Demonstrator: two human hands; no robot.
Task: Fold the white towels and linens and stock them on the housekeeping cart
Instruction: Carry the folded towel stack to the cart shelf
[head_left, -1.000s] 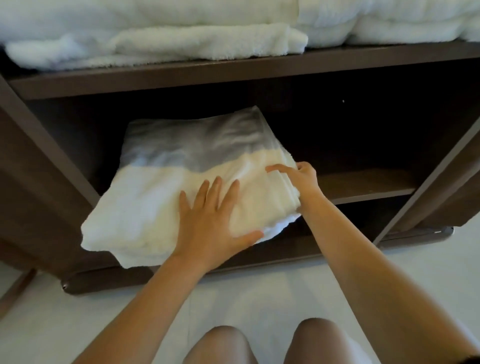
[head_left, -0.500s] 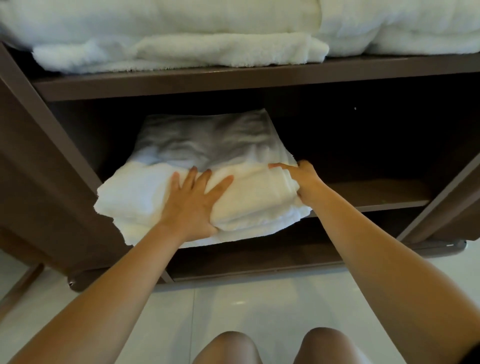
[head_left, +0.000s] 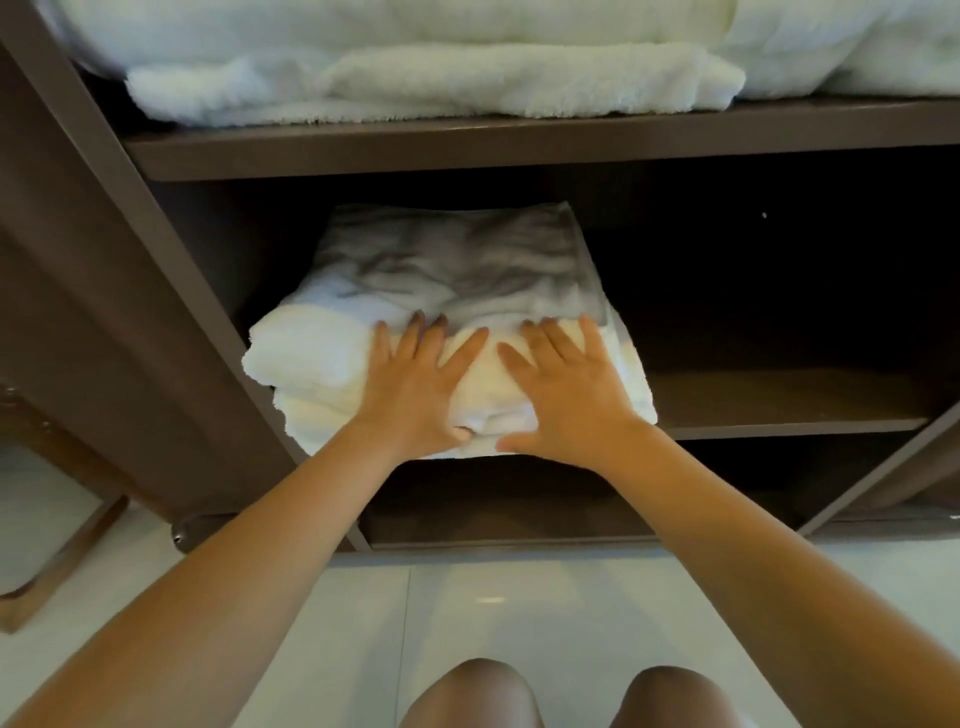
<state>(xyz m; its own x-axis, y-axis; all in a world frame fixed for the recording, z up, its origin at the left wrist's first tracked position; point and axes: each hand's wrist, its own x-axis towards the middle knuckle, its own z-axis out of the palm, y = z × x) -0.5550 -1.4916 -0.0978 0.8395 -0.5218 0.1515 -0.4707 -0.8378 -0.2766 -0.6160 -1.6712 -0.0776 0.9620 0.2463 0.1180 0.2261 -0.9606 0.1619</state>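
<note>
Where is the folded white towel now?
In the head view, the folded towel lies left on the middle shelf, under the left hand and right hand.

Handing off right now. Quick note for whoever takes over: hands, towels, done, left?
Left hand: open, flat on the folded towel stack.
Right hand: open, flat on the same stack, beside the left.
Stack lies at the left of the cart's middle shelf; its front edge seems to overhang the lip slightly. More folded towels sit on the top shelf.
Done: stack folded and shelved. Left: probably push it fully in, then let go.
</note>
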